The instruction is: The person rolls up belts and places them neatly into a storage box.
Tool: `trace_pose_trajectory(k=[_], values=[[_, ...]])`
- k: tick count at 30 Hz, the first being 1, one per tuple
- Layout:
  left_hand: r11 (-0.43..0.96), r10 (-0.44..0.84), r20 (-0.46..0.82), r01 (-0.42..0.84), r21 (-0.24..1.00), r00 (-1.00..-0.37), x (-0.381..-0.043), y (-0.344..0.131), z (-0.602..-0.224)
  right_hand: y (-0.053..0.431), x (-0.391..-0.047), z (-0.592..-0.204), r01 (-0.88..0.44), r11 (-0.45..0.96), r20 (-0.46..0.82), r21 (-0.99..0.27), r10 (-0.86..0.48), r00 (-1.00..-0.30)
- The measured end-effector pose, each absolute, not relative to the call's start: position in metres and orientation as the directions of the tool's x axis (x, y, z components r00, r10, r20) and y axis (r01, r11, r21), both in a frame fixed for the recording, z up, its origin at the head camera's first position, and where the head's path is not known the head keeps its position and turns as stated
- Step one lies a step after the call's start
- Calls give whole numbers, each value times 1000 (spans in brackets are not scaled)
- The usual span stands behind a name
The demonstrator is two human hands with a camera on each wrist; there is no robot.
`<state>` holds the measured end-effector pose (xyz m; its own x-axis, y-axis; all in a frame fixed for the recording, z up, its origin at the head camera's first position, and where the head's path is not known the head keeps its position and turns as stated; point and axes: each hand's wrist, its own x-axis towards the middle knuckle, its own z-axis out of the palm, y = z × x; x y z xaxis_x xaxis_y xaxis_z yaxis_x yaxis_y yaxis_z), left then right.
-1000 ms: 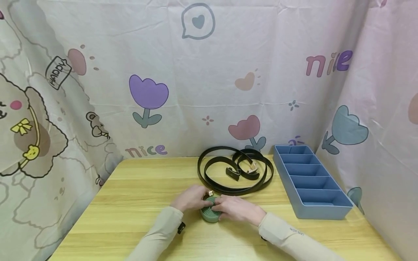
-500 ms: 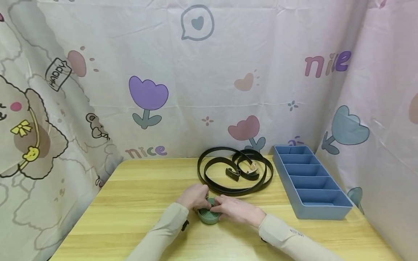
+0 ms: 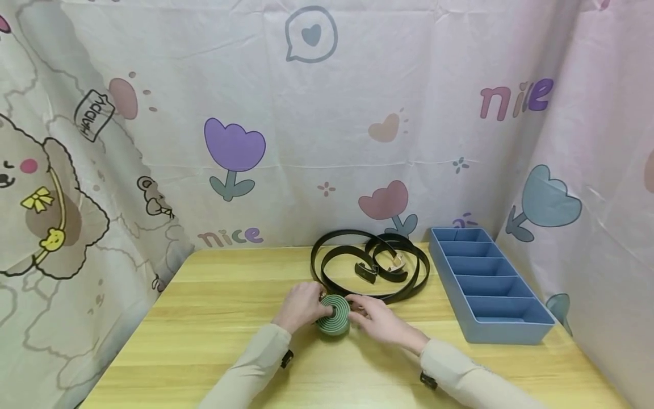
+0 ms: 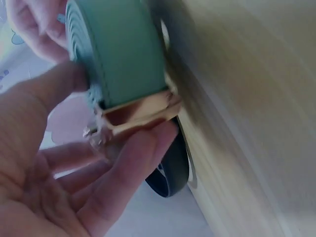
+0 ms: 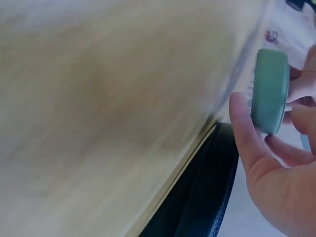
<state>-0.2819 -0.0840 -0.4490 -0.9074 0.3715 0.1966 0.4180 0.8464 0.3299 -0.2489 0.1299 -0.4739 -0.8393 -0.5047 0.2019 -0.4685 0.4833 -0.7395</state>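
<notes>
A green belt [image 3: 334, 316], rolled into a tight coil, is in front of me near the table's middle and appears lifted slightly off the wood. My left hand [image 3: 301, 308] grips its left side, with the thumb at the coil's centre. In the left wrist view, that hand's fingers are on the gold buckle [image 4: 140, 116]. My right hand [image 3: 383, 321] is at the coil's right edge with fingers spread and loosely bent. In the right wrist view, its fingers reach around the coil's outer face [image 5: 270, 91]; firm contact is hard to make out.
Two black belts [image 3: 352, 295] with metal buckles lie loosely looped behind the hands. To the right stands a blue organizer box [image 3: 462, 309] with several compartments. A printed curtain [image 3: 306, 113] hangs behind the wooden table [image 3: 219, 284] and along its sides.
The green coil has risen and shifted slightly away from me, with the left hand on it. My right hand has moved from the coil's centre to its right edge, its fingers spreading.
</notes>
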Motion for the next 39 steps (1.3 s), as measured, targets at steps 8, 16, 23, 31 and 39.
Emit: trace_pose_trajectory(k=[8,16,23,31,39], values=[[879,322,451,440,184,-832,-273,-61,-443,124,-252,-451,-45,186,-20,-982,-335,-942],[825,406,747,563,-52,-526,-274,-39,-453,116,-262,-431,111,134,-136,-985,-198,-971],[793,439,840,577,-195,-320,-279,-23,-455,128,-271,-424,79,213,-101,-974,-92,-991],[762,485,786,626,-165,-382,-277,-3,-458,160,-282,-412,-80,584,73,-808,-35,-997],[714,591,645,686,-138,-485,-280,19,-459,196,-287,-411,-168,849,244,-501,-48,-969]])
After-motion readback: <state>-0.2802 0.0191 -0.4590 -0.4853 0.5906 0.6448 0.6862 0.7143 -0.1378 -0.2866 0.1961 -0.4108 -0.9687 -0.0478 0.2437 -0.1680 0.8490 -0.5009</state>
